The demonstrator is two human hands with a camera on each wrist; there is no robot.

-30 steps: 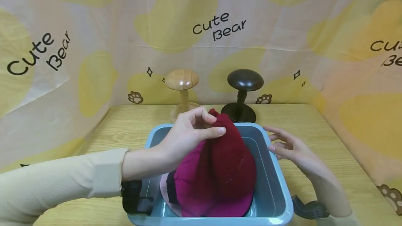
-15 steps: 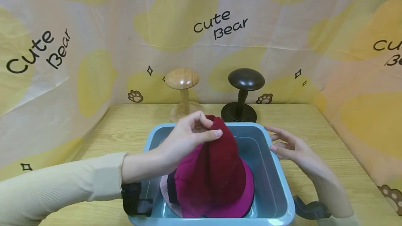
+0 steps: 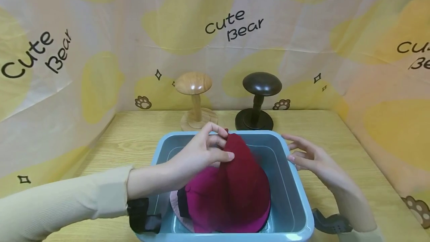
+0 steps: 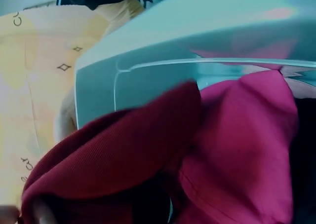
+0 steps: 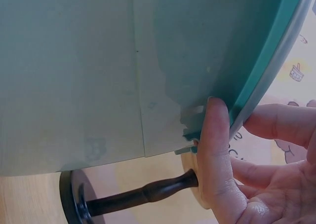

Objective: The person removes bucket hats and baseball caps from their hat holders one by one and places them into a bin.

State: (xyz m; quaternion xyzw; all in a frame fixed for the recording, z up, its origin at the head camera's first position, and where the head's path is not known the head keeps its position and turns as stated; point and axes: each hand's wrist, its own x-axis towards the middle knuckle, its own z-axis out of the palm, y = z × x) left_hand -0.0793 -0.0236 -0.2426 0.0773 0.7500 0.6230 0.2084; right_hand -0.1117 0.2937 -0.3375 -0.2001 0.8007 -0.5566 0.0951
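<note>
In the head view my left hand (image 3: 198, 152) pinches the upper edge of a dark red knit beanie (image 3: 246, 182), which hangs into a light blue plastic bin (image 3: 304, 204). The beanie's ribbed fabric (image 4: 133, 150) fills the middle of the left wrist view. Beneath it lies a magenta hat (image 3: 201, 201), partly covered. A pale pink and black edge (image 3: 178, 206) shows at its left. My right hand (image 3: 307, 156) grips the bin's right rim near the far corner; in the right wrist view a finger (image 5: 217, 150) lies against the outer wall (image 5: 98, 86), below the rim.
Behind the bin stand a light wooden hat stand (image 3: 196, 102) and a dark brown one (image 3: 258, 100), both with bare domed tops. The bin sits on a wood-grain table (image 3: 131, 133). A printed cloth (image 3: 178, 18) hangs at the back and sides.
My left hand has lowered slightly with the beanie, and its thumb and fingers have spread a little along the edge. My right hand stays at the bin's rim.
</note>
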